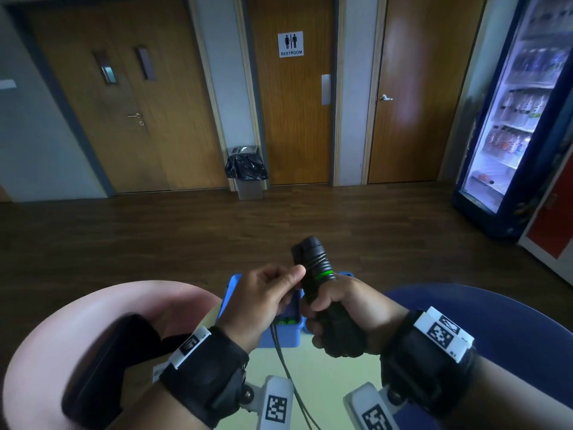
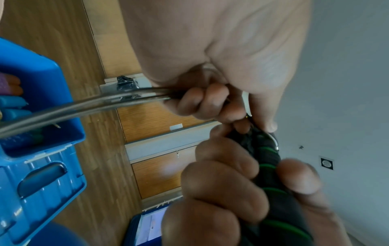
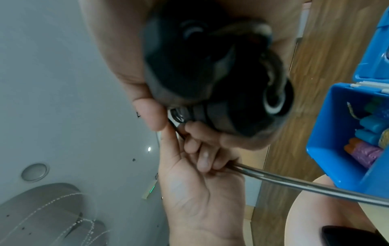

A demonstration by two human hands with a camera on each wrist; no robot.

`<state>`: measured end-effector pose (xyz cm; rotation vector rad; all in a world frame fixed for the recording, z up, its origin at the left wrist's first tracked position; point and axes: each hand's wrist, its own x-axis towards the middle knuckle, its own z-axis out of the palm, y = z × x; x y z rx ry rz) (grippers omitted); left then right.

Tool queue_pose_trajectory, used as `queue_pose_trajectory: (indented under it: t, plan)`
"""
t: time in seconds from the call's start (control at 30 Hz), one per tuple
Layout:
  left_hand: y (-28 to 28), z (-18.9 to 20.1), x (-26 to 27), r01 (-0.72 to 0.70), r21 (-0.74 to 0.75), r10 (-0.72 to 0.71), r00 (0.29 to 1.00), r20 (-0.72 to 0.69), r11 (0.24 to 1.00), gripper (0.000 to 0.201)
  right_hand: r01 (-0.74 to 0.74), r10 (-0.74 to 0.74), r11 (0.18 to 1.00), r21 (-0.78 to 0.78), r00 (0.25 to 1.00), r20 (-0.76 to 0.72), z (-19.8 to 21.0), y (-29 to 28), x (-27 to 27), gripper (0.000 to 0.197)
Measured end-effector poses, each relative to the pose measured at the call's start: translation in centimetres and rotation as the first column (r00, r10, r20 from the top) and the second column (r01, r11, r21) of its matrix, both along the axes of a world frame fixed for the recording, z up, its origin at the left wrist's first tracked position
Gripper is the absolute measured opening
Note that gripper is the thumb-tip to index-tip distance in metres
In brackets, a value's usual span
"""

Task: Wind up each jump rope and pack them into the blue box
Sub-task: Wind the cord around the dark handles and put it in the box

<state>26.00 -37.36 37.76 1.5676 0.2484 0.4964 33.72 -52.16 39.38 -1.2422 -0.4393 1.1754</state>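
Right grip [image 1: 338,308]: fingers wrapped round the black jump rope handles [image 1: 317,274], two held together as one bundle, upright and tilted slightly away, green rings showing along them. Several turns of dark cord sit wound round the upper part of the bundle. Left grip [image 1: 263,293]: thumb and curled fingers pinch the cord [image 2: 84,106] just beside the handles, at the height of the wound turns. From the left grip, two strands of cord run down past the wrist and off the lower edge of the head view. Both grips are raised above the blue box [image 2: 52,93], which stands open on the pale yellow bench [image 1: 325,367] directly below and behind them. Inside the box: other rope handles in blue, green, orange and purple, lying together. Pink chair [image 1: 93,321] at left of the bench, with a black object on its seat; blue chair [image 1: 496,321] at right. Beyond: dark wood floor, wooden doors, lined bin, lit drinks fridge at right.
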Motion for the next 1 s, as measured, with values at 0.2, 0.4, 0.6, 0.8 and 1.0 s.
queue_pose_trajectory:
  t: [0.2, 0.4, 0.6, 0.8, 1.0]
  plan:
    - [0.2, 0.4, 0.2, 0.067, -0.089, -0.072, 0.996, -0.059, 0.994, 0.035, -0.098, 0.098, 0.991, 0.09, 0.995, 0.0, -0.4, -0.6, 0.4, 0.014]
    - [0.1, 0.9, 0.0, 0.104, -0.119, -0.115, 0.99, -0.085, 0.987, 0.037, -0.119, 0.127, 0.975, 0.188, 0.992, -0.027, -0.4, -0.9, 0.6, 0.025]
    - [0.3, 1.1, 0.3, 0.148, -0.135, -0.156, 0.986, -0.055, 0.98, 0.035, -0.179, 0.238, 0.929, 0.323, 0.959, -0.152, 0.2, -0.9, 0.7, 0.034]
    - [0.5, 1.4, 0.2, 0.224, -0.121, -0.211, 0.971, 0.111, 0.967, 0.047, -0.266, 0.398, 0.839, 0.475, 0.895, -0.201, 0.9, -0.3, -0.2, 0.036]
    - [0.2, 2.5, -0.1, 0.308, -0.125, -0.286, 0.944, 0.164, 0.943, 0.077, -0.262, 0.46, 0.78, 0.568, 0.856, -0.236, 1.0, 0.1, -1.1, 0.036]
